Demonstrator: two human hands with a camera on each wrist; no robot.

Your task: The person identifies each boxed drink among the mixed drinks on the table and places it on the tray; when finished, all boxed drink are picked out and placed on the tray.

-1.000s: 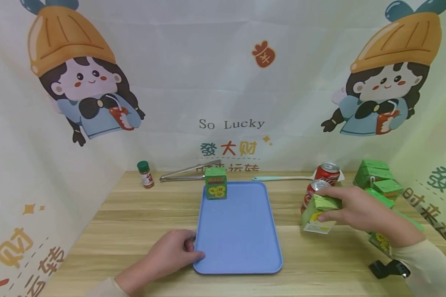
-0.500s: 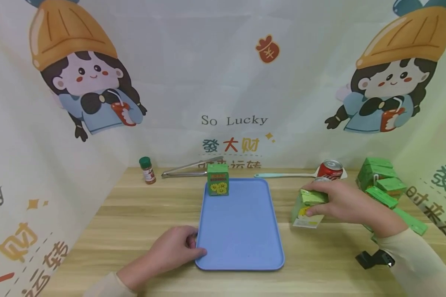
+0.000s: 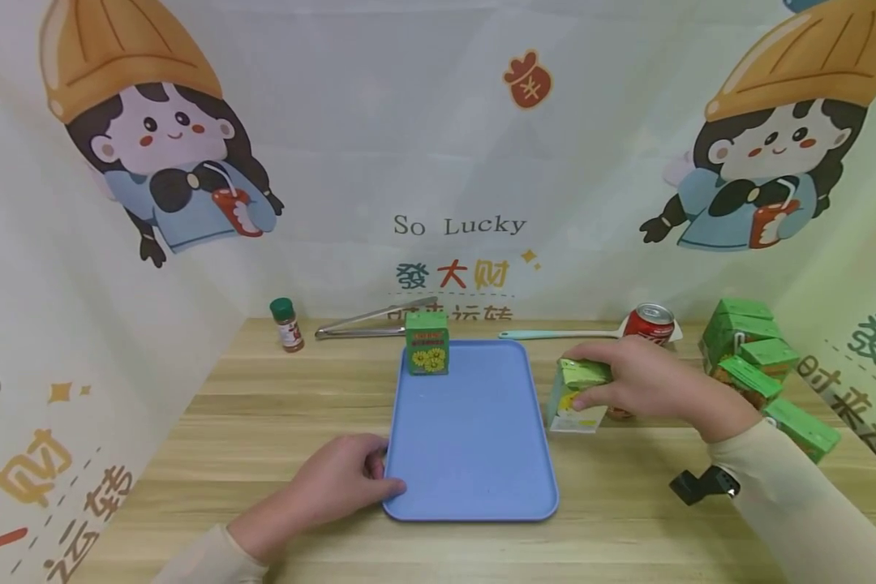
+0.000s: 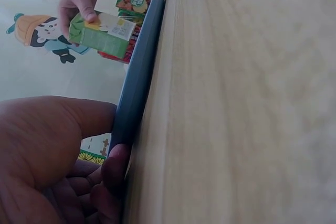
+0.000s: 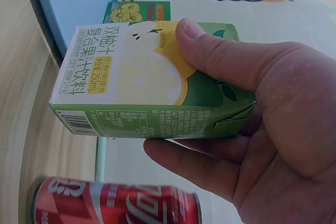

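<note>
Beside the tray (image 3: pixel 474 503), juice carton (image 3: pixel 577 397) gripped in right hand (image 3: pixel 646 381)

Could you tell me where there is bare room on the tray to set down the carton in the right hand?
The blue tray is bare except for one green carton at its far left corner. The left hand grips its near left edge. Cartons crowd the table's right end.
</note>
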